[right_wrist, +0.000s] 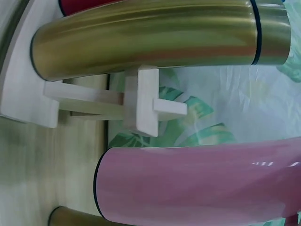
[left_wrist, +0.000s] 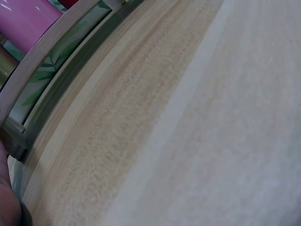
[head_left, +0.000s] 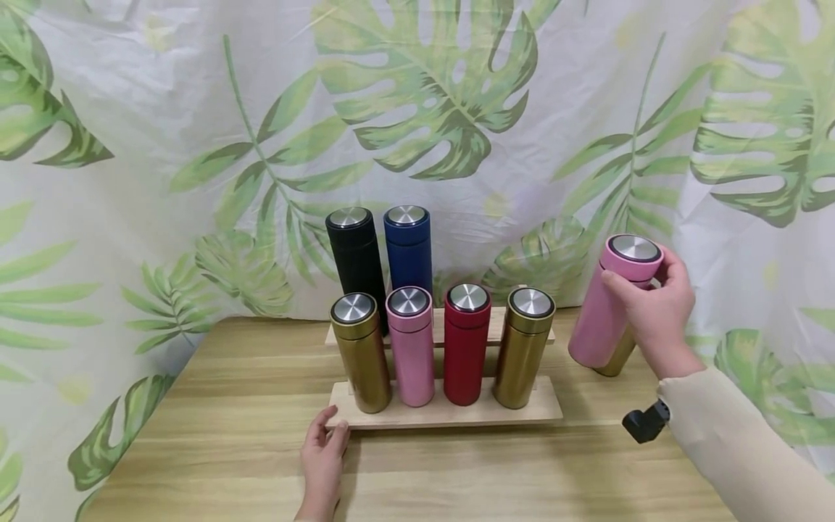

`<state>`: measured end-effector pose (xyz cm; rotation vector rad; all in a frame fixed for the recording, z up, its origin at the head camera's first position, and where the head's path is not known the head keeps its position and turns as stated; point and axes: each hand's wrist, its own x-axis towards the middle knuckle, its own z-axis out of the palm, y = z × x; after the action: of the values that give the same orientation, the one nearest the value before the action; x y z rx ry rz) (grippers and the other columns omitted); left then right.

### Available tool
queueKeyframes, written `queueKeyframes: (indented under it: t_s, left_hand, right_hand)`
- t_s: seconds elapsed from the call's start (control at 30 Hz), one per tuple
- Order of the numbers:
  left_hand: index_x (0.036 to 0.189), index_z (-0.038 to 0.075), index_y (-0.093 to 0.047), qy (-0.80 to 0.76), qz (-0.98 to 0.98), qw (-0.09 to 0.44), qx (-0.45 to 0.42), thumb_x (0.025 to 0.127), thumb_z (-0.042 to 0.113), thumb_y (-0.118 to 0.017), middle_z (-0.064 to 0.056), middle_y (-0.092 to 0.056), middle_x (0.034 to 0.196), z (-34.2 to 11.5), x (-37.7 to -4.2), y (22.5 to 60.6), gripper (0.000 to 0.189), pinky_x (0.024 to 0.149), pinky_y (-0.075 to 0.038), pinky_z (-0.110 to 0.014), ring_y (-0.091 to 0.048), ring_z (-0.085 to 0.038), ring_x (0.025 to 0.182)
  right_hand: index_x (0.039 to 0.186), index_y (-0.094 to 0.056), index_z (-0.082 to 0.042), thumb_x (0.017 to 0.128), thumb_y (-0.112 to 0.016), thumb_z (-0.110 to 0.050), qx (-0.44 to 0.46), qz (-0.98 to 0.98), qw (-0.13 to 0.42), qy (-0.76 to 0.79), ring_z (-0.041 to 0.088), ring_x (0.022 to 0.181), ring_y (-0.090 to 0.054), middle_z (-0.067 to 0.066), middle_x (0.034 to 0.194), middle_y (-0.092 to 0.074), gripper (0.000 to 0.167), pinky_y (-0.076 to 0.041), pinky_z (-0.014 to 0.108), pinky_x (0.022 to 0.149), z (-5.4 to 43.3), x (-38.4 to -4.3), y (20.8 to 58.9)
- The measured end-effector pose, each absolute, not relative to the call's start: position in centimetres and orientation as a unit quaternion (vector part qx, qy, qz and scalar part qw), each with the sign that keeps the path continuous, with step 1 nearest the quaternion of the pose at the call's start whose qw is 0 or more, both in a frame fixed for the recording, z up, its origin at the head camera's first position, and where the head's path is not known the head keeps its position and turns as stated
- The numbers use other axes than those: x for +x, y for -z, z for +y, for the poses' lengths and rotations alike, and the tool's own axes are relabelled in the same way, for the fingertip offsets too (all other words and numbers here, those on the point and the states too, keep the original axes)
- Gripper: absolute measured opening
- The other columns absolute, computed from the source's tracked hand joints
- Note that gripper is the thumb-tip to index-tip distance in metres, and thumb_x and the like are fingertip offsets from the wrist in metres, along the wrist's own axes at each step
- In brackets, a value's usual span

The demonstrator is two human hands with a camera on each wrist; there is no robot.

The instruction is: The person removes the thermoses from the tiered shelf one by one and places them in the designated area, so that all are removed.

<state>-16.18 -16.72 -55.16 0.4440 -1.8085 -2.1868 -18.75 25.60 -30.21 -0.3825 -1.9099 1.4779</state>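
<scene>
My right hand (head_left: 662,308) grips a pink thermos bottle (head_left: 600,319) near its lid, off to the right of a two-step wooden rack (head_left: 450,417). The pink bottle tilts slightly and its base is above the table; in the right wrist view the held bottle (right_wrist: 197,183) hangs beside the rack. A gold bottle (head_left: 624,354) stands behind it, mostly hidden. My left hand (head_left: 322,460) holds the left end of the rack's front step, thumb at the front edge. On that step stand a gold bottle (head_left: 364,366), a pink one (head_left: 414,359), a red one (head_left: 465,355) and another gold one (head_left: 522,359).
On the rack's back step, to the left, stand a black bottle (head_left: 357,254) and a blue bottle (head_left: 409,257). The rack sits on a wood-grain table (head_left: 248,406). A leaf-print cloth (head_left: 457,145) hangs behind the table. A small black device (head_left: 646,422) is on the right wrist.
</scene>
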Motion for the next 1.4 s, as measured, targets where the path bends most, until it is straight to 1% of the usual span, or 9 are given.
queueKeyframes:
  t_s: [0.1,0.2,0.4,0.53,0.63,0.77,1.03,1.23,1.4]
  left_hand:
    - [0.126,-0.002,-0.046,0.758,-0.621,0.135,0.149,0.089,0.003,-0.058,0.004,-0.052,0.095,-16.6,-16.2,55.1,0.039,0.079,-0.051,-0.015,-0.052,-0.003,0.083]
    - [0.125,-0.004,-0.046,0.759,-0.618,0.140,0.148,0.089,0.002,-0.058,0.003,-0.052,0.093,-16.6,-16.2,55.1,0.039,0.078,-0.051,-0.015,-0.052,-0.003,0.083]
    - [0.127,-0.002,-0.046,0.757,-0.621,0.133,0.154,0.089,0.000,-0.057,-0.001,-0.049,0.113,-16.5,-16.2,55.1,0.039,0.079,-0.051,-0.016,-0.053,-0.002,0.084]
    - [0.127,-0.002,-0.046,0.755,-0.623,0.130,0.160,0.089,0.000,-0.056,-0.004,-0.047,0.119,-16.5,-16.1,55.0,0.039,0.079,-0.052,-0.017,-0.054,-0.005,0.085]
    - [0.127,-0.003,-0.046,0.757,-0.621,0.127,0.159,0.089,0.000,-0.057,-0.003,-0.048,0.114,-16.4,-16.1,54.9,0.039,0.080,-0.052,-0.017,-0.053,-0.005,0.084]
    - [0.127,-0.003,-0.046,0.759,-0.619,0.124,0.156,0.089,0.000,-0.056,0.001,-0.051,0.102,-16.2,-16.0,54.8,0.039,0.080,-0.052,-0.017,-0.052,-0.003,0.082]
    - [0.126,-0.002,-0.047,0.763,-0.613,0.126,0.164,0.089,-0.001,-0.056,0.002,-0.050,0.089,-16.1,-16.0,55.0,0.039,0.079,-0.052,-0.018,-0.053,-0.002,0.081]
    - [0.128,-0.002,-0.046,0.762,-0.614,0.125,0.163,0.089,0.001,-0.057,0.001,-0.051,0.100,-16.3,-16.0,54.9,0.041,0.081,-0.051,-0.018,-0.053,-0.005,0.085]
    - [0.130,-0.001,-0.044,0.766,-0.610,0.124,0.164,0.090,0.000,-0.056,0.002,-0.051,0.099,-16.5,-16.0,54.6,0.041,0.082,-0.051,-0.018,-0.052,-0.004,0.084]
  right_hand:
    - [0.130,-0.047,-0.017,0.072,-0.076,-0.011,-0.163,-0.724,0.334,-0.581,0.007,0.100,-0.048,-0.006,0.114,-0.051,0.065,-0.045,0.015,0.078,26.1,-18.5,30.7]
    - [0.129,-0.048,-0.017,0.071,-0.076,-0.009,-0.175,-0.712,0.335,-0.591,0.007,0.101,-0.048,-0.006,0.113,-0.051,0.065,-0.044,0.015,0.079,26.5,-18.2,31.3]
    - [0.130,-0.046,-0.018,0.072,-0.076,-0.010,-0.197,-0.702,0.320,-0.605,0.009,0.107,-0.045,-0.005,0.117,-0.048,0.066,-0.044,0.019,0.086,27.1,-17.5,33.1]
    - [0.129,-0.047,-0.018,0.072,-0.076,-0.008,-0.218,-0.697,0.320,-0.604,0.009,0.104,-0.046,-0.006,0.115,-0.049,0.065,-0.045,0.017,0.083,27.5,-17.3,34.6]
    - [0.128,-0.047,-0.016,0.070,-0.076,-0.006,-0.239,-0.689,0.330,-0.600,0.007,0.101,-0.047,-0.007,0.112,-0.049,0.066,-0.044,0.016,0.083,27.9,-17.3,35.6]
    - [0.129,-0.045,-0.013,0.069,-0.075,-0.004,-0.258,-0.669,0.341,-0.608,0.007,0.102,-0.047,-0.007,0.111,-0.048,0.068,-0.043,0.018,0.089,28.5,-17.2,36.7]
    - [0.131,-0.042,-0.012,0.071,-0.074,-0.009,-0.277,-0.680,0.345,-0.585,0.005,0.105,-0.046,-0.010,0.112,-0.046,0.068,-0.041,0.021,0.097,30.0,-17.4,38.2]
    - [0.135,-0.036,-0.012,0.072,-0.073,-0.008,-0.296,-0.666,0.327,-0.602,0.010,0.115,-0.042,-0.007,0.121,-0.042,0.073,-0.037,0.024,0.104,30.6,-17.4,38.8]
    - [0.136,-0.035,-0.012,0.073,-0.073,-0.010,-0.302,-0.675,0.321,-0.592,0.012,0.117,-0.041,-0.006,0.124,-0.041,0.074,-0.036,0.025,0.104,30.8,-17.5,39.4]
